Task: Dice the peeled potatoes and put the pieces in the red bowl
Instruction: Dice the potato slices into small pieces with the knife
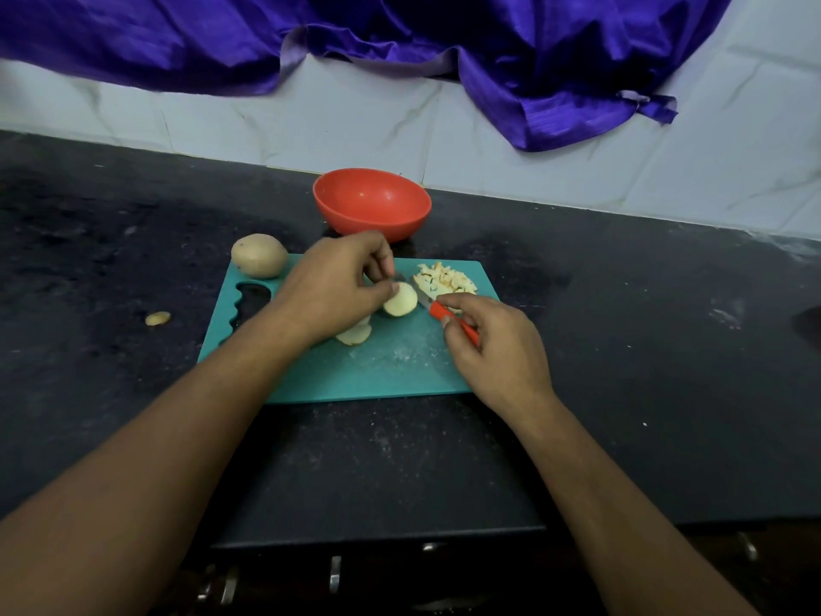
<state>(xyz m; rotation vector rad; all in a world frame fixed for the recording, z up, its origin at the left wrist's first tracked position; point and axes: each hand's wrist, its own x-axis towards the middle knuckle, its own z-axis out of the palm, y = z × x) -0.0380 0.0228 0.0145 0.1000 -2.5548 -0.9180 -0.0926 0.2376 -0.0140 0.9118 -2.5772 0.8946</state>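
Gripping knife [438, 311]; left hand [342, 284] seemingly pinches potato slice [403, 301].

counter [622, 349]: dark speckled stone | board [391, 371]: teal, flat on counter, mid-front | bowl [377, 224]: red, upright, just behind board's far edge | potato [259, 255]: whole, at board's far-left corner | scrap [157, 319]: small pale piece on counter, left of board, apart from it
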